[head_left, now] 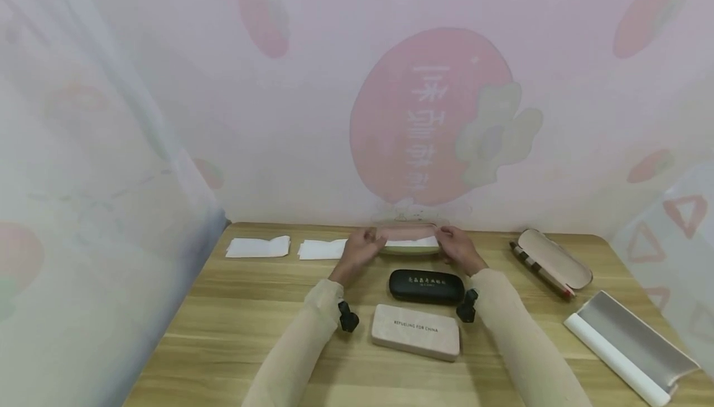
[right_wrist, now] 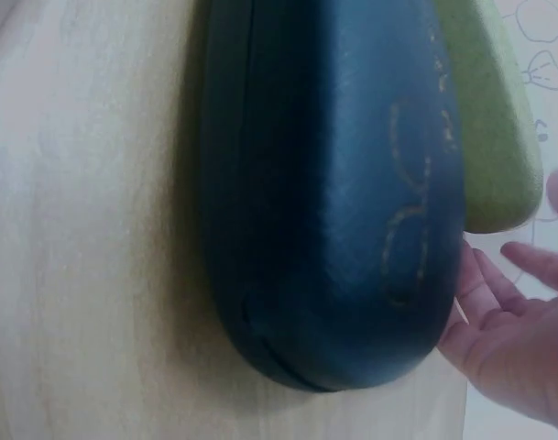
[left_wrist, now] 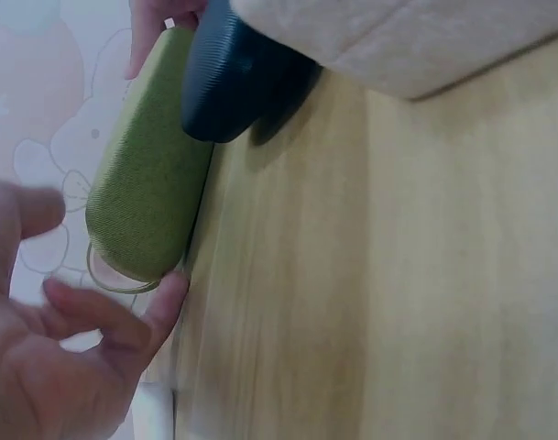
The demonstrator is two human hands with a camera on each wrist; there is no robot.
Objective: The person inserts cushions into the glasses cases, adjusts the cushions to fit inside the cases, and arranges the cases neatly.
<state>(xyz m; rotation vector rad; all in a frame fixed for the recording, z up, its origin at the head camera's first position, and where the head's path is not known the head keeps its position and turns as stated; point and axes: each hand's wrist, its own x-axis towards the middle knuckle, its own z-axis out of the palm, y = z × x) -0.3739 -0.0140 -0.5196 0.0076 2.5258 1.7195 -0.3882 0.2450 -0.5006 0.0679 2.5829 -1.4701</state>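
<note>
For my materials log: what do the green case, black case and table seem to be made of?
Green case: probably woven fabric, matte; a fine ribbed texture shows.
Black case: perhaps leatherette over a hard shell, with a slight sheen; soft highlights and fine texture show.
Table: wood or wood-look laminate, low sheen; streaked grain shows, but which can't be told.

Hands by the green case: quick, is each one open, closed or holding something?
Left hand: open, a fingertip touching one end of the green case.
Right hand: open, at the case's other end; contact unclear.
</note>
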